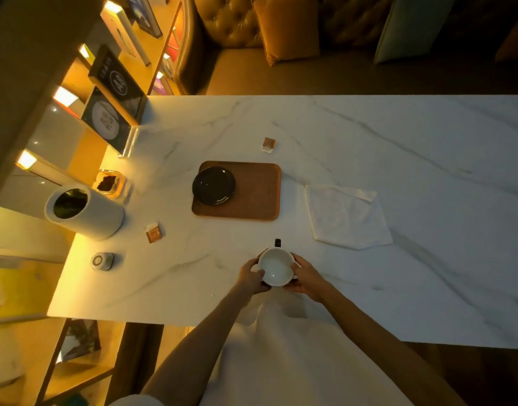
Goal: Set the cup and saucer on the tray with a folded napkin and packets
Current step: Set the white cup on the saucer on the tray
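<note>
I have my left hand (251, 277) and right hand (306, 277) curled round opposite sides of the cup (275, 266) by the table's (412, 303) near edge, with the saucer (213, 186) on the tray's (259, 197) left end.

The room is dim, with warm yellow light. Small lamps (65, 96) on the left shine so bright they glare white. The table (369, 142) glows yellow near them and turns grey on the right. The sofa (231, 24) is dark. The cup (274, 268) looks soft. Edges bend.
</note>
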Available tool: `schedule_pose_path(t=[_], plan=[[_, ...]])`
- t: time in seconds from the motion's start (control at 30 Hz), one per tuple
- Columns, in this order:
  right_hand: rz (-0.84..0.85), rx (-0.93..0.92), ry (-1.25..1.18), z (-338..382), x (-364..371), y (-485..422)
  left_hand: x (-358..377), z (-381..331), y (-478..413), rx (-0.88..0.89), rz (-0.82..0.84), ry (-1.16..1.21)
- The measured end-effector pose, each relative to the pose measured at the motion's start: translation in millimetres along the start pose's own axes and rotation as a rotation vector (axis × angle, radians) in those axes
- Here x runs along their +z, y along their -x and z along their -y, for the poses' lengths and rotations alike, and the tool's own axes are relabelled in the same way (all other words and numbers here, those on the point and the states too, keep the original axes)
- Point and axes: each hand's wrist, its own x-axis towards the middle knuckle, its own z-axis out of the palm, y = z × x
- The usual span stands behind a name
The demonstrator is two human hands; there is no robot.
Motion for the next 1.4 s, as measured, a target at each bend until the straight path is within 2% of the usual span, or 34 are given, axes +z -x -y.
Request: schedule_pose_path(t=[0.13,0.33,0.6,0.87,1.0,1.2,1.4], plan=[[-0.012,-0.037,0.05,8,30,-9,-27,-2,-2,-0.037,-0.041,0.018],[-0.001,-0.041,-0.012,22,76,-16,-78,-13,-10,-0.049,-0.055,0.037],[0.046,-0.043,-0.103,36,129,-36,-142,-33,-30,-0.057,-0.002,0.021],[0.027,-0.021,-0.057,46,169,-60,-193,-47,-61,-0.111,0.081,-0.029],[0.021,-0.025,-0.136,79,176,-80,-210,-81,-83,-0.108,0.144,-0.021],[0.036,-0.059,-0.227,159,179,-122,-225,-158,-127,0.021,0.271,0.015],[0.017,-0.063,-0.207,205,177,-167,-220,-206,-170,0.045,0.26,0.027]])
